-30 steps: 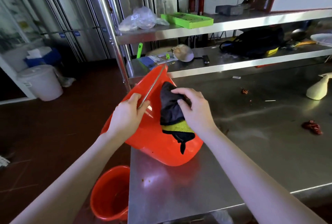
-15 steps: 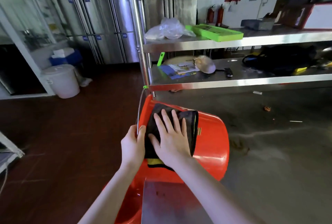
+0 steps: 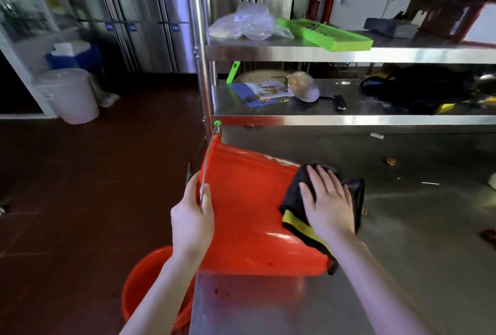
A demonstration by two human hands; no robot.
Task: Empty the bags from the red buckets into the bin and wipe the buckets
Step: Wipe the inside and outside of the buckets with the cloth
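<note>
Red plastic fills the middle of the scene: the bucket (image 3: 247,208) lies on its side at the left edge of the steel tabletop (image 3: 416,267), mouth turned out over the floor and base pointing along the tabletop. Of the two hands, the left hand (image 3: 192,216) is curled round the rim, pinching the thin wire handle (image 3: 208,165) against it so the bucket cannot roll. The right hand (image 3: 326,206) is spread flat, fingers straight, pressing a black cloth with a yellow edge (image 3: 294,200) onto the outer wall. What has changed in the last half second is where that cloth sits. It was up by the rim, almost beside the left hand, and now it lies at the base end, partly draped over the bottom corner. That reads as one long stroke down the wall, so the wiping of this bucket's outside looks well under way, though its inside faces away from me and I cannot say whether it is clean. A second red bucket (image 3: 145,286) stands on the floor below the corner of the tabletop, likely waiting its turn, and a white lidded bin (image 3: 69,95) stands well apart across the room.
</note>
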